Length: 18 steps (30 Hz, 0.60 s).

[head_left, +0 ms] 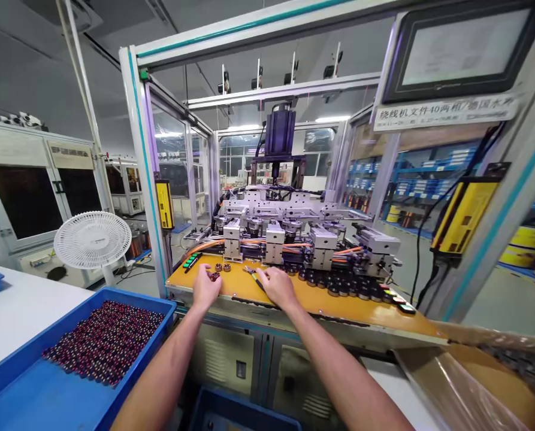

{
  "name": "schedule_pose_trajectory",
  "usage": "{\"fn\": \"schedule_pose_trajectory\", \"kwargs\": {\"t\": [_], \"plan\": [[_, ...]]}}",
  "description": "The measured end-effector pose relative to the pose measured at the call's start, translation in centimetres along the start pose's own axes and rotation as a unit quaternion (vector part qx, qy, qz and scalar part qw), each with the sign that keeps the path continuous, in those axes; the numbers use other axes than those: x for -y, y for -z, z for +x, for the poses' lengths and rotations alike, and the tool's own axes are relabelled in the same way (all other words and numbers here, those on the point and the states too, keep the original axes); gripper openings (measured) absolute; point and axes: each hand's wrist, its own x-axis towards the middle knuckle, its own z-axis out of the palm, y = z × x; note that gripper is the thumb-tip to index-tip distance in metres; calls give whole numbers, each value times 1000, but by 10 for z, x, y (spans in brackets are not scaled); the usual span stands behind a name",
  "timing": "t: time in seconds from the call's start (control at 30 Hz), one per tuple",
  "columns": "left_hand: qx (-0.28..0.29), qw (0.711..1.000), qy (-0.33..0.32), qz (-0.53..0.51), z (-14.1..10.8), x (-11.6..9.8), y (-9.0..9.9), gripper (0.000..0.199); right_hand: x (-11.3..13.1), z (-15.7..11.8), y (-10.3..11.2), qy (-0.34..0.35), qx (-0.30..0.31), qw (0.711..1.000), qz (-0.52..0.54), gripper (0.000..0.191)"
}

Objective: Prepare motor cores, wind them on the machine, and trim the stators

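When working at the winding machine [275, 242], best kept to the near part of the orange surface [241, 287]. In the right hand [277, 286], gripped by closed fingers: a pliers-like tool [251, 271], pointed far left. In the left hand [206, 290], pinched between fingertips: a small dark core [214, 276], just beside two similar ring parts [227, 267]. Advisable: steady the core before bringing the tool in.

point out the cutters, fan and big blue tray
Cutters [258, 282], head view: upper part of the handles
Fan [93, 240], head view: middle of the front grille
Big blue tray [31, 392], head view: bare floor
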Motion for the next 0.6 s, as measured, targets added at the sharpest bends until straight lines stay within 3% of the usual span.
{"fn": "schedule_pose_trajectory", "kwargs": {"t": [0.17,0.3,0.4,0.5,0.6], "plan": [[-20,992,19,-120,-20,19,35,32,-3,-6,3,22,-88,995,36,19],[-32,978,29,-203,-24,16,40,30,1,-5,6,67,-118,988,79,20],[-32,968,4,-248,-39,5,47,28,16,-16,21,107,-149,976,116,23],[-2,958,-45,-285,-82,-3,62,41,41,-52,54,175,-156,959,160,26],[40,949,-86,-302,-144,-6,80,53,69,-107,94,270,-94,939,190,23]]}}
